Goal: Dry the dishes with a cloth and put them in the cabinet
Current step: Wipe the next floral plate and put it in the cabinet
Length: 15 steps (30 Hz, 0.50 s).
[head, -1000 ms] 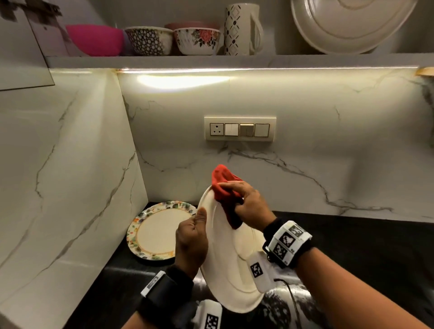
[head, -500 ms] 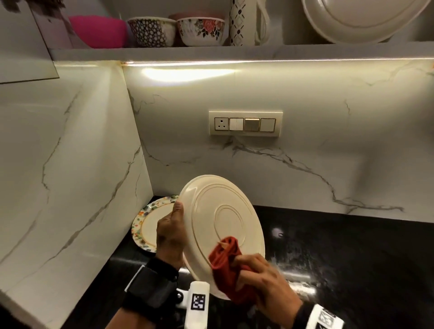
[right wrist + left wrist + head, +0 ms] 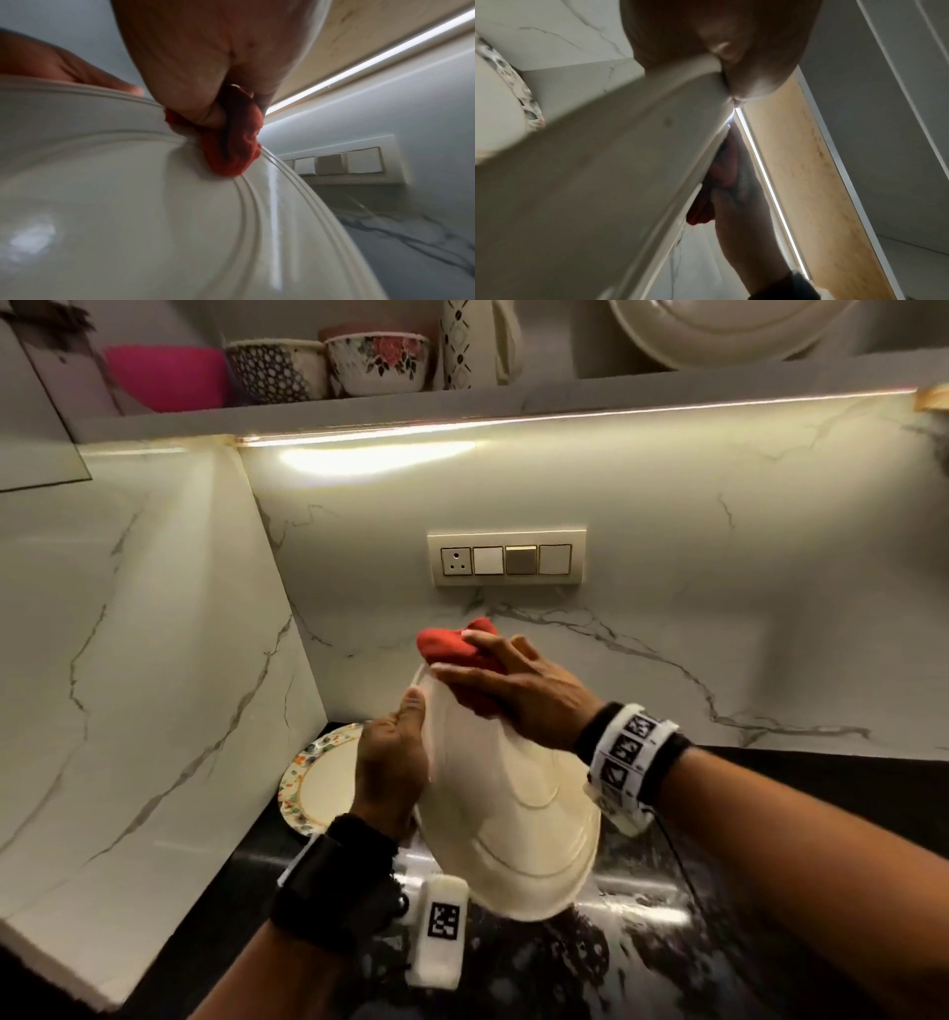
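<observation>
A cream plate (image 3: 508, 824) (image 3: 598, 182) (image 3: 128, 213) hangs tilted above the black counter. My left hand (image 3: 393, 762) (image 3: 721, 40) grips its left rim, thumb on the near face. My right hand (image 3: 513, 690) (image 3: 205, 67) holds a bunched red cloth (image 3: 462, 654) (image 3: 233, 150) and presses it against the plate's upper part near the top rim. In the left wrist view the cloth (image 3: 706, 207) shows only as a dim red edge behind the plate.
A floral-rimmed plate (image 3: 318, 778) lies flat on the black counter (image 3: 770, 865) in the corner behind my left hand. The shelf (image 3: 462, 403) above holds a pink bowl (image 3: 169, 374), patterned bowls (image 3: 377, 361), a mug (image 3: 472, 341) and a large cream plate (image 3: 729, 331). A switch plate (image 3: 506, 559) sits on the marble wall.
My right hand has swept the cloth from the plate's lower edge up to its top rim. The plate has tipped back so its face points more toward me.
</observation>
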Motion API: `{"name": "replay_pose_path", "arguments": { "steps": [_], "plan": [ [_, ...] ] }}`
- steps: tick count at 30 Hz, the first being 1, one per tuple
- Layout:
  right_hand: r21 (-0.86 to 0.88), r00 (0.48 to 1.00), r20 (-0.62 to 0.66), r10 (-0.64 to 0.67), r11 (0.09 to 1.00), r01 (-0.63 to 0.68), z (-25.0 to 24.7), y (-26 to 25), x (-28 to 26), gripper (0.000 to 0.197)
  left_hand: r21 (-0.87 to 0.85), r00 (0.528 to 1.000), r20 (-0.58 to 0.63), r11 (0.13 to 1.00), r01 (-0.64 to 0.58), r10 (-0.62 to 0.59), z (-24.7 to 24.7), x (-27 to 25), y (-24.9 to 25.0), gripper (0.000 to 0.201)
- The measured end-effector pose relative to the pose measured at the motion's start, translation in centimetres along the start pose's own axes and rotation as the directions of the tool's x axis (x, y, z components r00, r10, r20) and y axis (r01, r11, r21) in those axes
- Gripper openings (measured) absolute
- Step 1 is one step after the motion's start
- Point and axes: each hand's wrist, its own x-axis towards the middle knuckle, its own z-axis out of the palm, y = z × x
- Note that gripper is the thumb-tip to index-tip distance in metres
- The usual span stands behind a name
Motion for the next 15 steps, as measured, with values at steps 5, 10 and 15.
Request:
{"name": "replay_pose_path", "arguments": {
  "steps": [5,10,15],
  "plan": [
    [0.137,0.912,0.101,0.397,0.903,-0.408,2.1,3.9,-1.1,0.082,-0.041,0.999,-0.032,0.999,-0.014,0.012,0.6,0.1,1.2,0.048],
    [0.134,0.657,0.323,0.682,0.654,-0.745,4.7,1.6,-5.4,0.082,-0.012,0.994,-0.049,0.995,-0.103,0.102,2.4,-0.9,1.1,0.041],
    [0.365,0.440,0.628,0.642,0.256,-0.895,9.0,-2.4,-8.6,0.067,0.054,0.950,-0.027,0.949,-0.309,0.311,3.9,-2.5,-0.4,0.041]
  ]
}}
